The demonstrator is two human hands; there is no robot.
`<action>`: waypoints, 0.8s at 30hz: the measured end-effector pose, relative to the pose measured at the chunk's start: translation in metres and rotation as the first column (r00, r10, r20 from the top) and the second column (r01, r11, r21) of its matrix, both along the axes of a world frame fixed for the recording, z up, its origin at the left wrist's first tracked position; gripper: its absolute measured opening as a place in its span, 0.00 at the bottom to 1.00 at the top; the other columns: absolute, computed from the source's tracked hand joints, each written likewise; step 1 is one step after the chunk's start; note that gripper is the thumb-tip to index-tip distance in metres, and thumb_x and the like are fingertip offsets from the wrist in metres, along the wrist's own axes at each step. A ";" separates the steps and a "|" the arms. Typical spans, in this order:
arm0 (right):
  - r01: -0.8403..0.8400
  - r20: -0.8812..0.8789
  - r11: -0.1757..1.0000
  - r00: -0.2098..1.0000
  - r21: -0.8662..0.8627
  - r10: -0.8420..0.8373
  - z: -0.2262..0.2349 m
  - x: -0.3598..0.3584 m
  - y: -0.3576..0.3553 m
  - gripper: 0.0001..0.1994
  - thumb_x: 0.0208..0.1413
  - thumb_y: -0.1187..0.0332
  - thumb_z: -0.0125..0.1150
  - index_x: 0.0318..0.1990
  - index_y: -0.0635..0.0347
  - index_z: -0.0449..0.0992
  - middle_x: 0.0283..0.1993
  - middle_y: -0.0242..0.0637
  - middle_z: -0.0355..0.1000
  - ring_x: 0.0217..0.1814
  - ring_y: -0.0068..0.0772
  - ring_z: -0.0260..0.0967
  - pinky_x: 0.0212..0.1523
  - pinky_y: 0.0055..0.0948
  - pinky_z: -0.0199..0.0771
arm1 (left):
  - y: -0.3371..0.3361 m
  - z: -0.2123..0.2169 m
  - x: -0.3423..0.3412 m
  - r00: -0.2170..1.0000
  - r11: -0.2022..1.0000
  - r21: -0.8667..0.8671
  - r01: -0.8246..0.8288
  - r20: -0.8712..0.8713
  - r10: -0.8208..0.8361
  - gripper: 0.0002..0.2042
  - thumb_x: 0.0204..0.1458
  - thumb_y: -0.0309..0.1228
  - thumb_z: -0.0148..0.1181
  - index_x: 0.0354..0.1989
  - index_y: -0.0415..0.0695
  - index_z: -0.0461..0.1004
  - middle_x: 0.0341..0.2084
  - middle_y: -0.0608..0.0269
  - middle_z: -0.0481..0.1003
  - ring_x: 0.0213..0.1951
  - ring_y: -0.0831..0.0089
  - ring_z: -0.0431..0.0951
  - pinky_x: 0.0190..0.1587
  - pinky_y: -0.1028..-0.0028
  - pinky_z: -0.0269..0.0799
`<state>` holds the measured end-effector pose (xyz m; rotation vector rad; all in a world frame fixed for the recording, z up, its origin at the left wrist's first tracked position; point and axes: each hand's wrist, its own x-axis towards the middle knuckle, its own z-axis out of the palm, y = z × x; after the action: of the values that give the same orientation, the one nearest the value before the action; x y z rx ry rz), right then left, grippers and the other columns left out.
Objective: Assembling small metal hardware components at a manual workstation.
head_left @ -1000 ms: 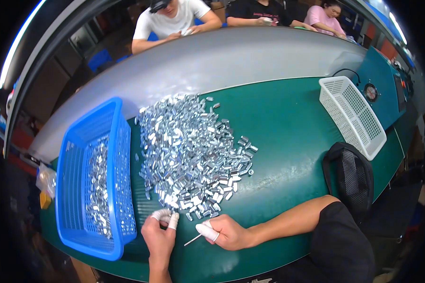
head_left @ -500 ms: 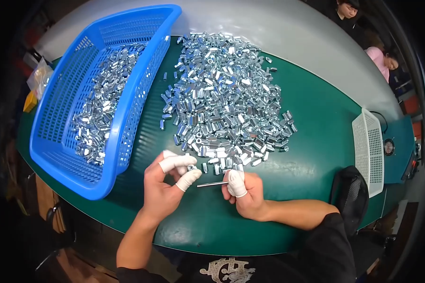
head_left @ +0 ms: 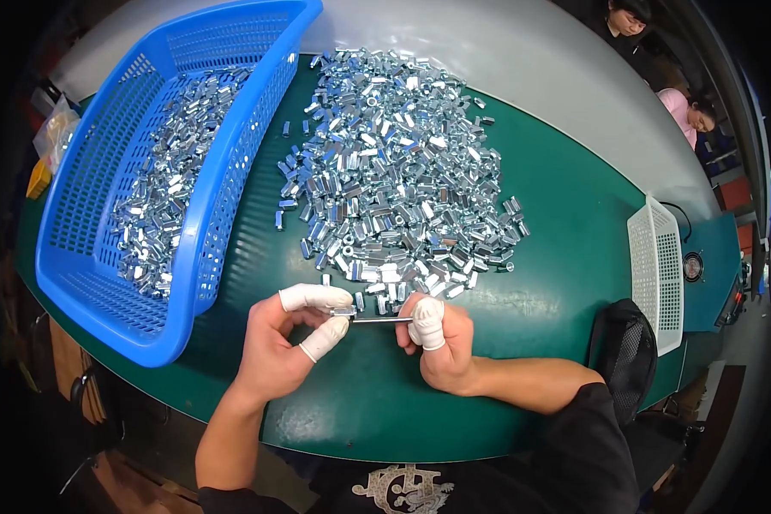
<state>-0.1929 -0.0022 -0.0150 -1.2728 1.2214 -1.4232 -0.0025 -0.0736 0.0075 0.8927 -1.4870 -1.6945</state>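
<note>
Between thumb and fingertips in white finger cots, my left hand [head_left: 271, 353] pinches a small shiny hex coupling nut [head_left: 343, 311]. My right hand [head_left: 447, 344], also with white cots on thumb and finger, grips a thin metal rod [head_left: 380, 320]. The rod points left, and its tip meets the right end of the nut or lies just by it; I cannot tell whether it is inside. Just beyond both hands spreads a large pile of similar coupling nuts [head_left: 394, 184] on the green table [head_left: 540, 300]. A few nuts lie loose at its near edge.
A blue perforated basket [head_left: 195, 244] on the left holds many more nuts. To the right stand a white perforated basket [head_left: 670, 274], a black mesh bag [head_left: 630, 364] and a teal device [head_left: 713, 257]. Two people [head_left: 681, 111] are at the far right, behind the grey partition [head_left: 531, 68].
The nut in my left hand has turned from end-on to lengthwise, in line with the rod. The rod's tip has come up to the nut. The whole view has shifted slightly.
</note>
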 end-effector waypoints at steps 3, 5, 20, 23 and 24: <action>0.072 0.006 0.997 0.997 -0.030 -0.072 0.000 0.002 0.000 0.20 0.63 0.60 0.43 0.24 0.67 0.67 0.19 0.33 0.64 0.17 0.18 0.56 0.17 0.19 0.55 | -0.001 -0.002 -0.001 0.999 0.998 -0.040 -0.039 -0.015 0.039 0.09 0.47 0.19 0.61 0.39 0.37 0.75 0.32 0.63 0.77 0.32 0.81 0.75 0.35 0.82 0.70; 0.063 -0.007 0.996 0.998 -0.060 -0.064 0.001 0.001 -0.001 0.20 0.63 0.60 0.43 0.23 0.67 0.67 0.19 0.33 0.64 0.17 0.18 0.56 0.17 0.19 0.55 | -0.002 -0.001 0.002 0.998 0.997 -0.060 0.043 0.053 -0.040 0.09 0.47 0.19 0.60 0.39 0.36 0.74 0.33 0.62 0.76 0.34 0.79 0.75 0.37 0.80 0.71; 0.012 -0.125 0.996 0.992 -0.092 -0.023 0.006 0.007 0.007 0.21 0.64 0.61 0.42 0.19 0.64 0.64 0.16 0.32 0.62 0.14 0.19 0.54 0.14 0.21 0.52 | 0.000 -0.003 0.007 0.993 0.990 -0.081 0.116 0.040 -0.113 0.07 0.46 0.15 0.60 0.35 0.34 0.74 0.30 0.57 0.76 0.33 0.70 0.79 0.36 0.76 0.74; 0.022 -0.111 0.998 0.993 -0.056 -0.029 0.006 0.008 0.008 0.21 0.64 0.60 0.42 0.20 0.64 0.64 0.16 0.31 0.62 0.13 0.18 0.53 0.14 0.20 0.52 | 0.001 -0.004 0.005 0.982 0.980 -0.083 0.183 0.070 -0.177 0.07 0.46 0.15 0.60 0.34 0.35 0.74 0.30 0.57 0.76 0.36 0.68 0.79 0.37 0.74 0.75; 0.010 -0.089 0.999 0.996 -0.036 -0.013 0.006 0.007 0.010 0.21 0.64 0.60 0.42 0.21 0.63 0.65 0.15 0.31 0.62 0.13 0.17 0.53 0.14 0.20 0.53 | 0.002 -0.004 0.004 0.981 0.979 -0.080 0.187 0.073 -0.181 0.07 0.46 0.15 0.60 0.34 0.35 0.74 0.30 0.57 0.76 0.36 0.68 0.79 0.37 0.74 0.75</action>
<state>-0.1858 0.0074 -0.0088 -1.3677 1.2699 -1.4150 0.0016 -0.0715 0.0031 0.7916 -1.7195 -1.7306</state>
